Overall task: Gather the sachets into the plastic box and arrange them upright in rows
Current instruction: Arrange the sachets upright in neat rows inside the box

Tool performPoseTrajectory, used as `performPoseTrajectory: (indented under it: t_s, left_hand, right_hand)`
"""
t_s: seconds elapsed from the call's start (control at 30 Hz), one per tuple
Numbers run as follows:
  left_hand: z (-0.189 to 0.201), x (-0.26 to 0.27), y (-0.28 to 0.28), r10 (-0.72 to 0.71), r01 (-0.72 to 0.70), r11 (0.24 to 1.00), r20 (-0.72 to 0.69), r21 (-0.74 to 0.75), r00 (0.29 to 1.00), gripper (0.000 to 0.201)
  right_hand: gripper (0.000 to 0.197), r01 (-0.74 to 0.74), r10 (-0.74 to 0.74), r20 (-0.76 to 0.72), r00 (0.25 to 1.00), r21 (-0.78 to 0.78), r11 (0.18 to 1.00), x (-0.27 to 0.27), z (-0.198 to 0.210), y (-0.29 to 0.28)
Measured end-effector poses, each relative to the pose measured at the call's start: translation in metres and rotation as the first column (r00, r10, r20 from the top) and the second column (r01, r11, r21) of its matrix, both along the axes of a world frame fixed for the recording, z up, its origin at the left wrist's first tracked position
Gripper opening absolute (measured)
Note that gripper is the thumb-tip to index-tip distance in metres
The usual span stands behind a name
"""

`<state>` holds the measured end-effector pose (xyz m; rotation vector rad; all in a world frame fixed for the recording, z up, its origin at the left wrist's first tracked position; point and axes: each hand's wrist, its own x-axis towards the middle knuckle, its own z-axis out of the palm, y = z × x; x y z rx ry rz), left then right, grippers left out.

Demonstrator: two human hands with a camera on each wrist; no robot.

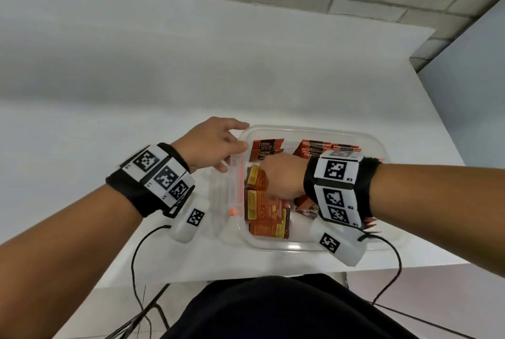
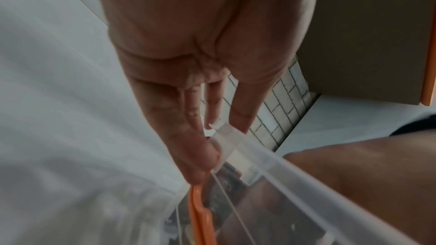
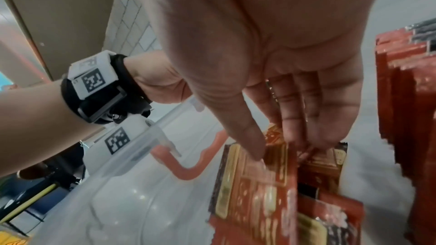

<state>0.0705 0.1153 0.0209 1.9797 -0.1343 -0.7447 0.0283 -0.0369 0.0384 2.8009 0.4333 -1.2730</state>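
A clear plastic box [image 1: 377,144] stands on the white table. Red sachets stand upright in a row [image 1: 319,147] at its far right, also seen at the right wrist view's right edge [image 3: 405,100]. More sachets [image 1: 266,147] lean at the far left, and orange-backed ones [image 1: 265,213] lie flat along the left side. My right hand [image 3: 280,146] is inside the box [image 3: 132,148], thumb and fingers pinching the tops of the sachets [image 3: 259,183] there. My left hand [image 1: 240,137] rests with straight fingers [image 2: 193,156] on the box's far-left rim [image 2: 283,170].
An orange latch [image 1: 232,211] hangs on the box's left wall [image 2: 198,211]. The table's front edge [image 1: 246,274] runs just behind the box, with my dark lap below it. Black cables trail from both wristbands. A block wall stands beyond the table.
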Motion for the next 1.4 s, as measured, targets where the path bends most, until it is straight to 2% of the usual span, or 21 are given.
performPoseTrajectory:
  t_s: [0.2,0.33,0.4,0.53,0.63,0.77,0.93,1.1,1.3,1.4]
  left_hand:
    - [-0.005,-0.002,0.003,0.012,-0.012,0.999,0.004,-0.035,1.000,0.049]
    - [-0.007,-0.001,0.003,0.012,-0.012,0.999,0.003,-0.047,1.000,0.049]
    - [-0.008,0.000,0.004,0.010,-0.009,0.999,0.005,-0.047,1.000,0.049]
    - [-0.009,0.001,0.005,0.001,-0.001,0.999,0.005,-0.046,1.000,0.049]
    - [-0.010,0.002,0.005,0.006,-0.006,0.998,-0.004,-0.056,1.000,0.048]
    - [-0.011,0.002,0.006,0.010,-0.011,0.998,-0.011,-0.062,1.000,0.047]
    - [-0.012,0.001,0.006,0.016,-0.017,0.998,-0.010,-0.065,1.000,0.047]
    - [-0.013,-0.001,0.006,0.023,-0.023,0.997,-0.002,-0.067,1.000,0.046]
    - [-0.013,-0.002,0.006,0.022,-0.022,0.998,0.007,-0.063,1.000,0.046]
    - [-0.013,-0.002,0.005,0.024,-0.023,0.998,0.007,-0.059,1.000,0.046]
  right_hand:
    - [0.041,-0.012,0.011,-0.005,1.000,-0.032,0.999,-0.003,0.001,0.002]
    - [0.073,0.030,-0.030,0.004,1.000,-0.007,1.000,-0.005,0.000,0.002]
    - [0.080,0.056,-0.056,0.004,0.998,-0.009,0.998,-0.006,0.000,0.002]
    - [0.053,-0.002,0.001,-0.006,1.000,-0.038,0.999,-0.009,-0.001,-0.001]
    - [0.044,-0.023,0.023,0.002,1.000,-0.022,0.999,-0.012,-0.002,-0.001]
    - [0.053,-0.008,0.008,-0.012,1.000,0.034,0.999,-0.014,-0.002,-0.001]
    - [0.050,-0.104,0.104,-0.002,0.995,-0.036,0.994,-0.017,0.004,0.002]
    - [0.046,-0.063,0.063,-0.042,0.997,-0.005,0.998,-0.015,-0.003,0.006]
    - [0.075,-0.015,0.015,-0.010,1.000,-0.037,0.999,-0.015,-0.002,0.008]
    - [0.060,-0.059,0.058,-0.028,0.998,-0.018,0.998,-0.013,0.001,0.010]
